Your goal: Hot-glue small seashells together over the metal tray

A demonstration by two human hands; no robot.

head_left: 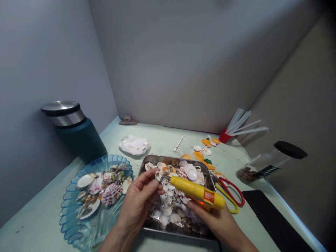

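Observation:
My right hand (210, 217) grips a yellow hot glue gun (193, 189), whose small red light is lit. The gun points left, its nozzle right at a small pale shell (158, 175) pinched in the fingertips of my left hand (141, 194); whether they touch I cannot tell. Both hands are above a metal tray (178, 235) full of white, brown and spotted shells. To the left, a scalloped blue glass dish (70, 210) holds more shells, among them a purple-speckled scallop shell (112, 194).
A teal bottle (78, 138) stands behind the dish. Beyond the tray lie a white plastic packet (134, 145), a marker (178, 144) and orange shells (198, 155). Rightward are scissors (232, 192), a black phone-like slab (273, 217), a clear jar (262, 168) and a red cup (225, 137) of glue sticks.

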